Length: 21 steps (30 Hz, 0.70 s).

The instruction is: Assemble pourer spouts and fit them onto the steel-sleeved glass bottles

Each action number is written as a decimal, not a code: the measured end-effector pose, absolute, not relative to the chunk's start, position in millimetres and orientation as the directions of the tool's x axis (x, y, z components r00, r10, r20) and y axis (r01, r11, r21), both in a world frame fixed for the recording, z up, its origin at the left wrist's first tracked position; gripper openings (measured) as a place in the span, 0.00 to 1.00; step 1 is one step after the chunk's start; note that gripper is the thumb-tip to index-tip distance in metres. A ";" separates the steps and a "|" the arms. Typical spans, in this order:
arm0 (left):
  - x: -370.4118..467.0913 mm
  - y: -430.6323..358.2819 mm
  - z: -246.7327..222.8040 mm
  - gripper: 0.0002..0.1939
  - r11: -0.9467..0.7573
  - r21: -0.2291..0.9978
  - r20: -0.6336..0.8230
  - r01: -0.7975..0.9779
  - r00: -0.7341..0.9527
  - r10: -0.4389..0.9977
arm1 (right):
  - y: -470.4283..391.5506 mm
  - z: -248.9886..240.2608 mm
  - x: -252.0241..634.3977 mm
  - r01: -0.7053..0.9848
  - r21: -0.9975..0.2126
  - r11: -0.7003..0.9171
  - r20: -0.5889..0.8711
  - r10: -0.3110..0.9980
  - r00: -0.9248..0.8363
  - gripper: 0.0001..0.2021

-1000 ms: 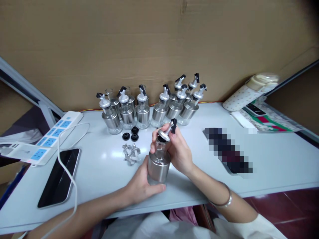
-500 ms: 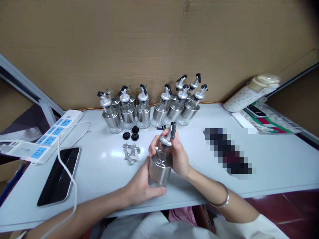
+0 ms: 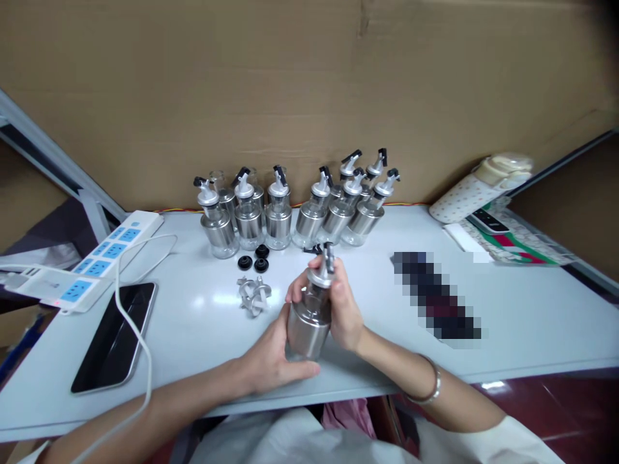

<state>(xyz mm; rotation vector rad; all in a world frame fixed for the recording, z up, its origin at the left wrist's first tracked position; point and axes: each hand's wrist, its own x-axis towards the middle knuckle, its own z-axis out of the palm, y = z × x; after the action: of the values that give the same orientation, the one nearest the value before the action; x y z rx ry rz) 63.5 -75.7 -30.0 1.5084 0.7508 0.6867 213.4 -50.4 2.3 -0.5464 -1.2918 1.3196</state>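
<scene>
Just above the table's front part, a glass oil bottle [image 3: 308,332] with a steel band is held slightly tilted. My left hand [image 3: 275,354] is wrapped round its lower body, thumb across the front near the base. My right hand [image 3: 344,309] grips the silver pourer cap [image 3: 321,277] at the neck, with the cap's black lever on top. Left of the bottle lie a small pile of silver pourer tops [image 3: 254,296] and several black stoppers [image 3: 261,265]. Small black pieces [image 3: 313,249] lie just behind my right fingers.
Several capped bottles [image 3: 250,225] stand in rows along the cardboard wall, with uncapped ones behind at left. A power strip [image 3: 104,258], white cable and black phone [image 3: 116,338] lie at left. At right are a dotted flask [image 3: 476,187] and a blurred-out dark object [image 3: 438,299].
The cap's black lever has turned a little between my right fingers. Both hands stay on the bottle in nearly the same place; the view has shifted slightly.
</scene>
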 end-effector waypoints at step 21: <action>13.6 -127.0 59.4 0.23 -0.834 0.485 0.215 0.263 0.889 0.405 | -51.3 33.2 265.2 0.441 -0.554 0.706 0.732 0.666 -0.145 0.38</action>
<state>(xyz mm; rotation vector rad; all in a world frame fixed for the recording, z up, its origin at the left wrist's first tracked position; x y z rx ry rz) 13.6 -127.0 59.4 2.6027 0.4872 0.4307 265.2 -51.3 33.2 -0.8775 -1.7816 0.2473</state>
